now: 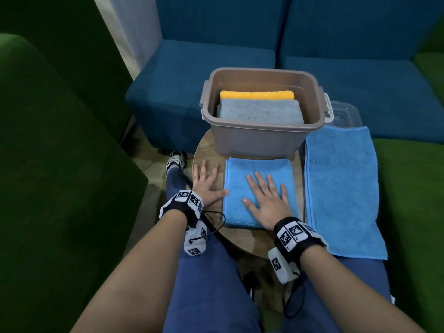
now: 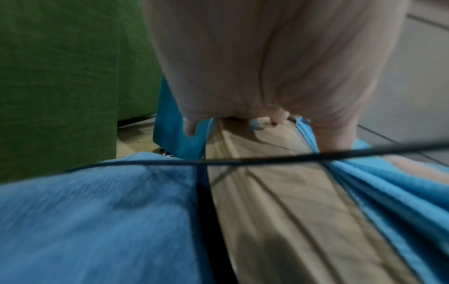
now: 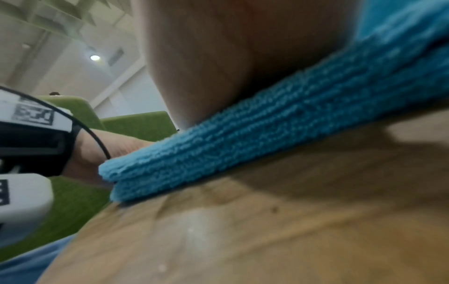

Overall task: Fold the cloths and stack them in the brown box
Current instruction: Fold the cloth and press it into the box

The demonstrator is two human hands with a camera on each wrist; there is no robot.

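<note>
The folded blue cloth (image 1: 260, 188) lies on the round wooden surface (image 1: 209, 155), just in front of the brown box (image 1: 262, 133) and touching or nearly touching its near wall; the right hand (image 1: 266, 198) is laid flat on it with fingers spread and straight, nothing being pinched; the left hand (image 1: 206, 182) is spread flat on the bare wood beside the cloth's left edge, its thumb reaching that edge.

From the right wrist view the layered edge of the folded blue cloth (image 3: 243, 146) is seen stacked several plies thick; if it is lifted by the top layer alone, the lower plies would probably sag open and the fold be lost; a grasp from both short ends, under the whole stack, is judged safer. The box already holds a grey cloth (image 1: 260, 111) over a yellow cloth (image 1: 257, 94), so little spare room is left at the sides; a crooked lowering could catch a corner on the rim and rumple the pile. The unfolded blue cloth (image 1: 341, 188) overhangs the surface at the right onto the lap and could be dragged off by the right forearm.

The folded cloth's long axis is judged to run away from the person toward the box, though only slightly longer than wide; the cloths in the box lie with their long axes left to right, so a quarter turn may be needed.
</note>
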